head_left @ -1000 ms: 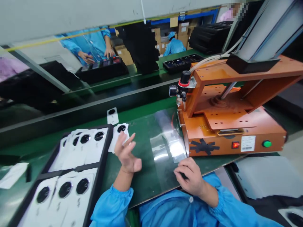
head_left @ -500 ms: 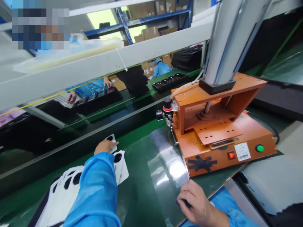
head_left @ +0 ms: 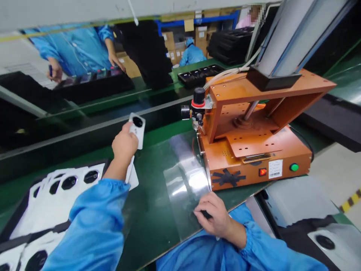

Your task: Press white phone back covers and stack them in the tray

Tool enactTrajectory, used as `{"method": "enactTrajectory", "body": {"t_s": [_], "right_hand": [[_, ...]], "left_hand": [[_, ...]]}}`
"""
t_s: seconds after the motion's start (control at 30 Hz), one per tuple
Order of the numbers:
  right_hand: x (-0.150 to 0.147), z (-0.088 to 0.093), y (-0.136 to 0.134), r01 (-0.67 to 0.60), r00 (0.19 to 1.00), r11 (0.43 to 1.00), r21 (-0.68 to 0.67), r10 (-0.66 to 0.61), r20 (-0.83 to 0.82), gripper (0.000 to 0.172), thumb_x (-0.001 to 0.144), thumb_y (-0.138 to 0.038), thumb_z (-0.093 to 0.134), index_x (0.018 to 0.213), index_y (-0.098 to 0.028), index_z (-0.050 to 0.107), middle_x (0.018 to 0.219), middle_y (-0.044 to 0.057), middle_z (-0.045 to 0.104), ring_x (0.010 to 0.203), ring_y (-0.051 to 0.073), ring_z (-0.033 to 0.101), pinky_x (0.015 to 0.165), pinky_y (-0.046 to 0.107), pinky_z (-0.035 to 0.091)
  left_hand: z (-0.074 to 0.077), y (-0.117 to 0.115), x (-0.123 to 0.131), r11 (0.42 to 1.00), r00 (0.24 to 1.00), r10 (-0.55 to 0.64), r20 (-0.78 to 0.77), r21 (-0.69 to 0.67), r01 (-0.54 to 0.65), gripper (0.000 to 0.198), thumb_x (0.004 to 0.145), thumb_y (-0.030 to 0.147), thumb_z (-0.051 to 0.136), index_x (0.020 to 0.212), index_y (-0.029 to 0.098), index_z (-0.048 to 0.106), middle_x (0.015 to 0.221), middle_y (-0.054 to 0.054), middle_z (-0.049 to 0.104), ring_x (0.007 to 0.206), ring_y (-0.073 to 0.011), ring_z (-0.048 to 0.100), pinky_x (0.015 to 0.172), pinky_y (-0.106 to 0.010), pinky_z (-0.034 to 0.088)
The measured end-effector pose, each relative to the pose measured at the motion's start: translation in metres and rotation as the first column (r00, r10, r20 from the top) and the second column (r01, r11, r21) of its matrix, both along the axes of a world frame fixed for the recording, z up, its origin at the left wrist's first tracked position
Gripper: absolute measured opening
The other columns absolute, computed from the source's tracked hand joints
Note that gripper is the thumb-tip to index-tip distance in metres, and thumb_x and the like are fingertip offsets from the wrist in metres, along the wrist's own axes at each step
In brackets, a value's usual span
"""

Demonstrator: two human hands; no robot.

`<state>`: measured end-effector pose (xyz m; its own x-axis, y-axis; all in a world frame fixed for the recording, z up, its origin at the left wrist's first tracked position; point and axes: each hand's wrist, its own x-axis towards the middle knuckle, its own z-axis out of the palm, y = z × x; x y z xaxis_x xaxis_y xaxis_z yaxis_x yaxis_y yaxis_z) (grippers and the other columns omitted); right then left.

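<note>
White panel, rounded corners, black camera circle

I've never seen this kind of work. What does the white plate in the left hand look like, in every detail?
The white plate is flat, with rounded corners and a smooth look, perhaps plastic or glass. Near its far end is a round black disc; nearer the middle are small dark marks, too small to read. The left hand grips it along its left side, slightly tilted, seemingly raised above the green bench.
</note>
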<state>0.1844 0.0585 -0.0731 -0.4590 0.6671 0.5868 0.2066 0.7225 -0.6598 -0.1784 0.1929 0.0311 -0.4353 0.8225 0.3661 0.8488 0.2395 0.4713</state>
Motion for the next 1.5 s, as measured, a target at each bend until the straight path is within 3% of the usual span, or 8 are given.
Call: {"method": "enactTrajectory", "body": {"t_s": [0.17,0.27,0.4,0.5,0.6,0.8,1.13,1.5], "right_hand": [[0.003,0.006,0.003,-0.041,0.995,0.995,-0.095,0.032,-0.098,0.014,0.082,-0.012,0.066,0.091,-0.023,0.066,0.085,0.004,0.065,0.076,0.018,0.063,0.068,0.033,0.054],[-0.001,0.015,0.002,-0.068,0.991,0.969,-0.238,0.037,-0.132,0.007,0.084,-0.014,0.066,0.086,-0.022,0.066,0.084,0.004,0.064,0.077,0.017,0.062,0.068,0.031,0.052],[-0.024,0.028,0.002,-0.126,0.987,0.796,-0.592,0.041,-0.154,0.010,0.089,-0.026,0.067,0.081,-0.020,0.067,0.082,0.002,0.062,0.067,0.012,0.054,0.059,0.026,0.045],[-0.048,0.032,0.007,-0.217,0.970,0.583,-0.783,0.039,-0.240,0.021,0.087,-0.038,0.071,0.082,-0.019,0.066,0.078,0.000,0.062,0.065,0.011,0.054,0.060,0.025,0.045],[-0.069,0.033,0.018,-0.234,0.962,0.527,-0.817,0.005,-0.272,0.026,0.084,-0.043,0.073,0.081,-0.018,0.067,0.076,0.000,0.064,0.070,0.013,0.057,0.065,0.026,0.047],[-0.101,0.032,0.052,-0.140,0.988,0.713,-0.686,0.149,-0.047,0.013,0.086,-0.029,0.070,0.078,-0.019,0.071,0.086,0.001,0.065,0.074,0.012,0.056,0.074,0.027,0.047],[-0.153,0.030,0.058,-0.012,0.938,0.845,-0.535,0.195,0.285,0.011,0.089,-0.023,0.069,0.079,-0.022,0.073,0.104,0.002,0.065,0.108,0.020,0.059,0.100,0.039,0.038],[-0.164,0.016,0.035,0.006,0.887,0.951,-0.309,0.138,0.441,0.012,0.089,-0.023,0.068,0.078,-0.022,0.072,0.101,0.001,0.065,0.104,0.020,0.055,0.089,0.038,0.032]], "left_hand": [[-0.025,-0.135,0.073,0.998,0.971,-0.047,0.234,-0.033,0.056,0.036,0.093,0.026,0.044,0.104,0.026,0.079,0.091,-0.001,0.075,0.070,-0.0189,0.065,0.064,-0.031,0.054],[-0.052,-0.217,0.111,0.993,0.926,0.004,0.376,-0.113,0.041,0.036,0.095,0.040,0.049,0.118,0.032,0.075,0.112,-0.003,0.075,0.058,-0.0155,0.059,0.049,-0.030,0.047],[-0.087,-0.269,0.138,0.965,0.875,0.054,0.481,-0.250,0.078,0.053,0.094,0.055,0.051,0.143,0.034,0.057,0.106,-0.006,0.073,0.046,-0.0141,0.048,0.044,-0.033,0.046],[-0.094,-0.282,0.140,0.935,0.925,0.085,0.371,-0.350,0.054,0.080,0.091,0.061,0.053,0.161,0.030,0.029,0.094,-0.007,0.068,0.055,-0.0205,0.058,0.049,-0.037,0.051],[-0.094,-0.289,0.132,0.949,0.996,0.053,0.070,-0.313,-0.029,0.090,0.088,0.064,0.057,0.163,0.029,0.022,0.114,-0.015,0.064,0.088,-0.0330,0.068,0.065,-0.045,0.057],[-0.110,-0.284,0.135,0.963,0.964,-0.209,-0.162,-0.207,0.174,0.076,0.089,0.053,0.066,0.154,0.028,0.038,0.157,-0.017,0.046,0.143,-0.0427,0.042,0.108,-0.058,0.038],[-0.119,-0.278,0.141,0.982,0.966,-0.176,-0.190,-0.103,0.159,0.062,0.086,0.048,0.072,0.140,0.022,0.057,0.139,-0.015,0.063,0.132,-0.0365,0.054,0.110,-0.053,0.037],[-0.120,-0.277,0.141,0.984,0.973,-0.162,-0.164,-0.094,0.148,0.063,0.085,0.050,0.073,0.140,0.024,0.059,0.137,-0.014,0.064,0.133,-0.0357,0.053,0.111,-0.052,0.036]]}}
